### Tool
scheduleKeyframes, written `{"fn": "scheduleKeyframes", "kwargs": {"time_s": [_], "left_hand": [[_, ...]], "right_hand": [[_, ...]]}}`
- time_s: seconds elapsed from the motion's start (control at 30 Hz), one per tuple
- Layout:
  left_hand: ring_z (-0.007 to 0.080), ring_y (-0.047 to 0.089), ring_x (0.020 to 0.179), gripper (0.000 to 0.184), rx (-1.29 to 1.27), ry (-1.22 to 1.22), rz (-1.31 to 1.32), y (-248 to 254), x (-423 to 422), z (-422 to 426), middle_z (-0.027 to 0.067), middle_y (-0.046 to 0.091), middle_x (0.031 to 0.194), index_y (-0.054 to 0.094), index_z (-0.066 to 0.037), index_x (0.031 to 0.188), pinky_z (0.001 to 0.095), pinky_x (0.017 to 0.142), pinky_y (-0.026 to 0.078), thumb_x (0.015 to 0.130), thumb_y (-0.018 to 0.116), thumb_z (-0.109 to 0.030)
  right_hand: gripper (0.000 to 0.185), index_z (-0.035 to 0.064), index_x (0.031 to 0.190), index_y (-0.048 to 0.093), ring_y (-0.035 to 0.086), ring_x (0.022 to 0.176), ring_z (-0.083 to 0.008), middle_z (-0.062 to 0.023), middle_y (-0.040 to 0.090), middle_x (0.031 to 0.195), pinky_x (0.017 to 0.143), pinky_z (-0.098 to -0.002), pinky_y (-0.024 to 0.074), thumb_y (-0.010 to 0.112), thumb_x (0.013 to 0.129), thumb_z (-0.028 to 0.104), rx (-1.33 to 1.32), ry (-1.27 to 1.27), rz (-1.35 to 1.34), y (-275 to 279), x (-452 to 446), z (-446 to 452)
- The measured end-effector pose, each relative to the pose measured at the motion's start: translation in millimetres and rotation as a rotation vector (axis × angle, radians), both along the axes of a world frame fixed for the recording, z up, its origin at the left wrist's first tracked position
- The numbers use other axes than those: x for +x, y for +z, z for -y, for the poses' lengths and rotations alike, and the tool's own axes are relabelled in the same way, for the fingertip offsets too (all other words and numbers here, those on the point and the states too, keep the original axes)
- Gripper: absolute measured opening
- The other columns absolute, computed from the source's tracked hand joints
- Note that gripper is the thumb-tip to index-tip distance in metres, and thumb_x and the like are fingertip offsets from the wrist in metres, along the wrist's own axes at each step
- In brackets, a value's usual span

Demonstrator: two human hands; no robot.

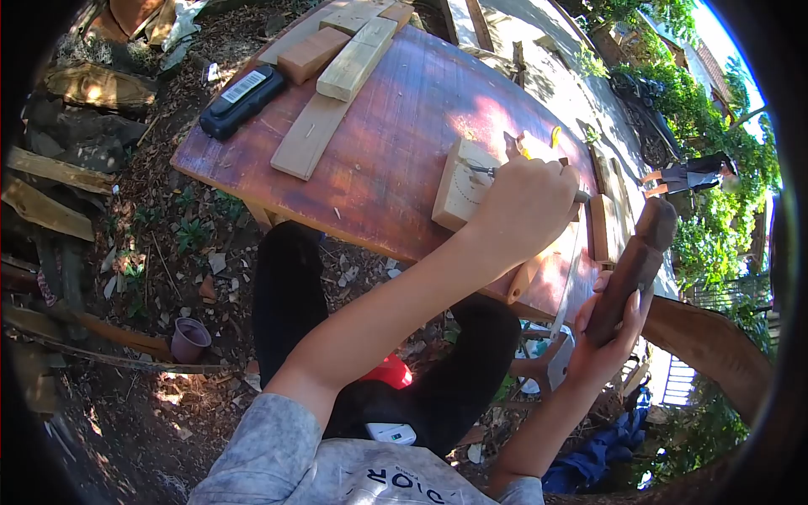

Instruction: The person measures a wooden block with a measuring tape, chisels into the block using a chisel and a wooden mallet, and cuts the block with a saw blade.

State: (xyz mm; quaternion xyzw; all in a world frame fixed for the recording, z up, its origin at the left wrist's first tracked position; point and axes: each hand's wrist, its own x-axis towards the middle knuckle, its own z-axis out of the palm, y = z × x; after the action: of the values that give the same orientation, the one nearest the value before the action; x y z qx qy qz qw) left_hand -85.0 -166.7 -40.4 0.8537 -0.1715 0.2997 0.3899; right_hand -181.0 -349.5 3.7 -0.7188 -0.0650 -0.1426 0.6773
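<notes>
A light wooden block [454, 195] with a curved dotted line on its face lies on the reddish table [379, 168]. My left hand [534, 202] is closed around a chisel [481, 169], whose metal tip rests at the block's face. The dark end of its handle shows at the other side of the fist. To the right, beyond the table's edge, my right hand [613, 324] grips a dark brown wooden mallet [635, 273], held tilted upward and apart from the chisel.
Wood pieces [358, 63] and a dark case with a label [244, 101] lie at the table's far left. A long blade and wooden strips [603, 227] are near the right edge. A person [694, 174] stands in the background. A pot [190, 339] sits on the ground.
</notes>
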Motion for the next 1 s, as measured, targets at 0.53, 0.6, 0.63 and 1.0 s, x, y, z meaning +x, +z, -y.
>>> {"fn": "scheduleKeyframes", "kwargs": {"time_s": [0.53,0.6,0.63,1.0], "left_hand": [[0.0349,0.072,0.074,0.020,-0.014,0.008,-0.041,3.2,0.6,-2.4,0.0147,0.069,0.074,0.063,-0.002,0.094,0.0442,0.069,0.056,0.092,0.071,-0.020],[0.0342,0.072,0.074,0.020,0.001,0.013,-0.065,6.1,1.4,-2.8,0.0147,0.069,0.075,0.064,-0.002,0.094,0.0439,0.069,0.056,0.092,0.072,-0.020],[0.0339,0.072,0.075,0.020,0.007,0.024,-0.064,3.3,2.2,-2.4,0.0146,0.069,0.075,0.064,-0.002,0.095,0.0438,0.069,0.057,0.092,0.072,-0.020],[0.0344,0.073,0.074,0.020,0.047,0.062,-0.063,-1.8,2.0,-4.3,0.0138,0.069,0.073,0.064,-0.003,0.096,0.0441,0.069,0.057,0.092,0.072,-0.021]], "right_hand": [[0.050,0.0040,0.148,0.042,0.053,0.057,-0.0108,-0.0108,0.061,0.098,0.047,-0.0235,0.0402,0.051,0.109,0.033,0.093,-0.118,-0.032,-14.0,3.7,-28.1],[0.045,0.0030,0.142,0.047,0.053,0.057,-0.0109,-0.0109,0.062,0.097,0.047,-0.0234,0.0400,0.050,0.109,0.034,-0.190,-0.003,-0.192,-10.3,-4.7,-35.7],[0.045,0.0026,0.141,0.048,0.053,0.057,-0.0110,-0.0111,0.062,0.097,0.047,-0.0232,0.0401,0.050,0.109,0.034,-0.136,-0.010,-0.164,-11.0,-3.0,-31.2],[0.049,0.0020,0.147,0.046,0.054,0.062,-0.0116,-0.0101,0.060,0.095,0.050,-0.0226,0.0426,0.051,0.109,0.033,0.082,-0.005,-0.182,-17.7,3.0,-17.0]]}}
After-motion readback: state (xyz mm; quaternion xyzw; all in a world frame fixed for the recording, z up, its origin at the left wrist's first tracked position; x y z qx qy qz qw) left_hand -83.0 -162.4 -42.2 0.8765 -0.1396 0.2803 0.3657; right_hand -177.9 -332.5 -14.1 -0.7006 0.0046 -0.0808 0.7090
